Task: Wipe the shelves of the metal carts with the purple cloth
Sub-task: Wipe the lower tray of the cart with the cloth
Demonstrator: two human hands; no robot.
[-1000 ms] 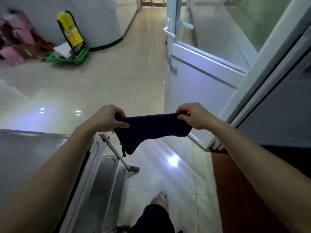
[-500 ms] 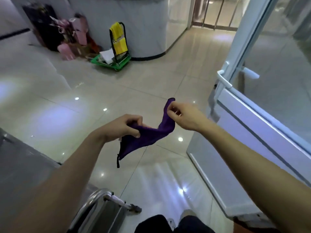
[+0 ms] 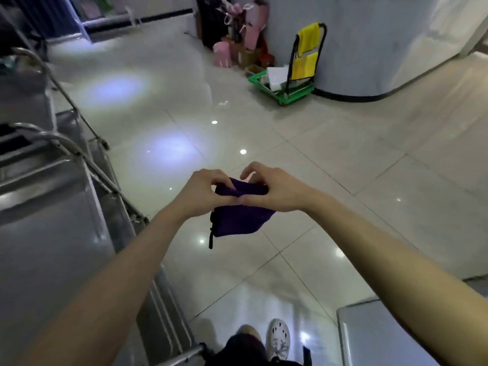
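Note:
The purple cloth (image 3: 239,215) hangs folded in mid-air over the tiled floor, held between both hands. My left hand (image 3: 203,191) grips its upper left edge and my right hand (image 3: 274,190) grips its upper right edge; the fingertips of both hands meet over the fold. A short dark tag dangles from the cloth's lower left corner. A metal cart (image 3: 55,220) with steel shelves and a tubular handle stands at the left, beside my left forearm. A second metal cart (image 3: 31,83) stands behind it at the far left.
A green trolley (image 3: 287,88) with yellow cloths on its frame stands by a curved white counter (image 3: 369,48). Pink bags and bouquets (image 3: 235,46) sit left of it. A grey panel edge (image 3: 353,336) is at lower right. My foot in a white shoe (image 3: 278,336) is below.
The view has swung left, away from the glass door and towards the carts. My hands have come together and the cloth, stretched between them before, is now folded into a smaller bundle.

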